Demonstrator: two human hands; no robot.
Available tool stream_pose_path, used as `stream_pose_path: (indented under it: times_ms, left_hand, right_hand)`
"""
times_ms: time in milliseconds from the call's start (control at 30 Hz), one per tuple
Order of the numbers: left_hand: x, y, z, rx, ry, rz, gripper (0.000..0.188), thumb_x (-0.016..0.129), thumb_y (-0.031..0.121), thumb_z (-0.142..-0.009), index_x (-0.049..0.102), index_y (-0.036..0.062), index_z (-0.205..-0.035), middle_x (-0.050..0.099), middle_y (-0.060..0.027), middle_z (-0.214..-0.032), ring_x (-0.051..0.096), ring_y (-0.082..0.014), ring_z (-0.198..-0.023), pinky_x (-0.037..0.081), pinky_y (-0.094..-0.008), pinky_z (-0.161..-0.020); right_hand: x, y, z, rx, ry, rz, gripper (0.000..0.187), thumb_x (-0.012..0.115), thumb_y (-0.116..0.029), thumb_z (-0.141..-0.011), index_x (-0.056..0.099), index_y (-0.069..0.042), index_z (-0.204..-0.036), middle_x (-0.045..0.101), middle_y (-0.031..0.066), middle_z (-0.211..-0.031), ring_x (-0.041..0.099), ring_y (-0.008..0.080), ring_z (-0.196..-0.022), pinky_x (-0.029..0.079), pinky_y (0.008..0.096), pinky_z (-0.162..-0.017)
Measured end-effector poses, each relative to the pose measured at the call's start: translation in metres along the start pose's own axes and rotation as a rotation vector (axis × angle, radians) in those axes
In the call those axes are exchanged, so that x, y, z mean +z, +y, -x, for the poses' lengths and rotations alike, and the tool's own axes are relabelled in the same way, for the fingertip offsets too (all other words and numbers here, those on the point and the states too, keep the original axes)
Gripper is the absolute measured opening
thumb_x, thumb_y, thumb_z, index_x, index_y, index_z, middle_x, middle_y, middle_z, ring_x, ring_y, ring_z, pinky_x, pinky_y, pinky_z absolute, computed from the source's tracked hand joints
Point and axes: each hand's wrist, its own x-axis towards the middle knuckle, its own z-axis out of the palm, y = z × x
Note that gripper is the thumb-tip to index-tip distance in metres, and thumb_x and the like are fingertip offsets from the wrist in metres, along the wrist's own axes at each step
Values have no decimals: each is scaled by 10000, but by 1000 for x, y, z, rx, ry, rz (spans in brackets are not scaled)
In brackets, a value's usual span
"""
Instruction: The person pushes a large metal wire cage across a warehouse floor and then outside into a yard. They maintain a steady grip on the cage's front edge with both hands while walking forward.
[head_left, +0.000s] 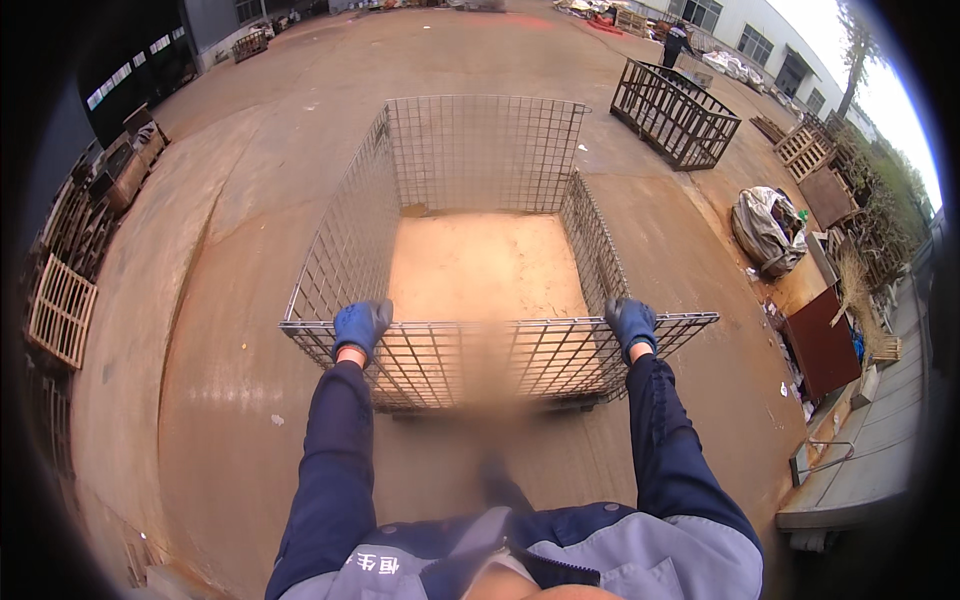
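In front of me stands a large wire mesh cage cart with tall sides and a pale wooden-looking floor. My left hand, in a blue work glove, is closed over the top rail of the near mesh panel close to its left corner. On the same rail, further right, my right hand grips with a matching glove, beside the right side panel. Both arms reach forward, nearly straight. A blurred smear covers the middle of the near panel.
A dark metal frame cage stands ahead right, with a person behind it. A bulging grey-white sack, wooden pallets and a brown board line the right. Pallets and crates edge the left side.
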Motion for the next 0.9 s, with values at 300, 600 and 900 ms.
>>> stream_pose_path:
  times_ms: [300, 600, 900]
  left_hand:
    - [46, 20, -303, 53, 11, -1, 534, 400, 441, -945, 751, 39, -930, 687, -247, -944, 675, -441, -922, 532, -507, -834]
    - [89, 66, -615, 121, -8, -21, 578, 340, 419, -956, 741, 17, -848, 675, -256, -881, 680, -440, -856, 524, -511, -795]
    - [148, 102, -922, 4, -157, -21, 582, 332, 423, -932, 744, 12, -948, 673, -280, -971, 667, -463, -942, 515, -512, -852]
  right_hand:
    - [12, -98, -267, -9, 26, -68, 545, 362, -438, -963, 762, -69, -955, 721, 190, -966, 684, 385, -990, 488, 480, -908]
    - [53, -185, -579, 16, -6, -34, 517, 384, -422, -943, 764, -71, -942, 719, 191, -976, 692, 383, -964, 505, 477, -867]
    - [98, -271, -877, 79, 83, -29, 480, 438, -444, -942, 783, -112, -916, 730, 160, -960, 697, 340, -979, 455, 435, -929]
